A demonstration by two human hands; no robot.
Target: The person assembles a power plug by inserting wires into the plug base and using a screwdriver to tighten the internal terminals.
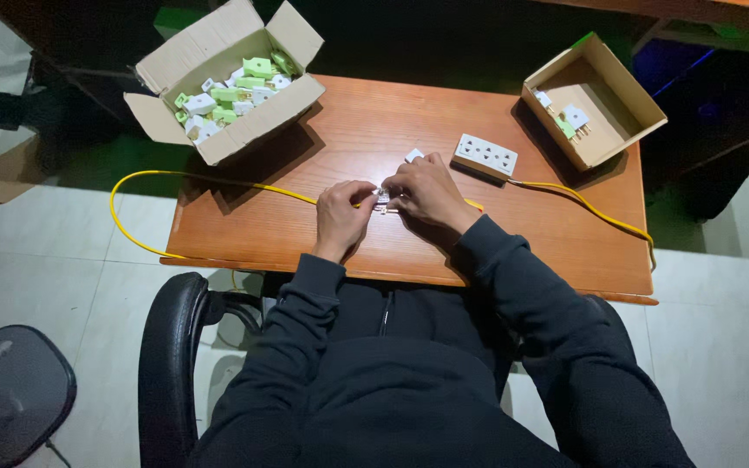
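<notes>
Both hands meet near the table's [565, 260] front edge: left hand [340, 217] and right hand [431, 192] each have a grip pinched on a small plug [383, 199]. Bare wood lies on either side; a socket strip [485, 156] sits just behind, with boxes at the back corners.

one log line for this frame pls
left hand: pinches yellow cable | right hand: on small plug | power strip: on table | full box left, near-empty box right
</notes>
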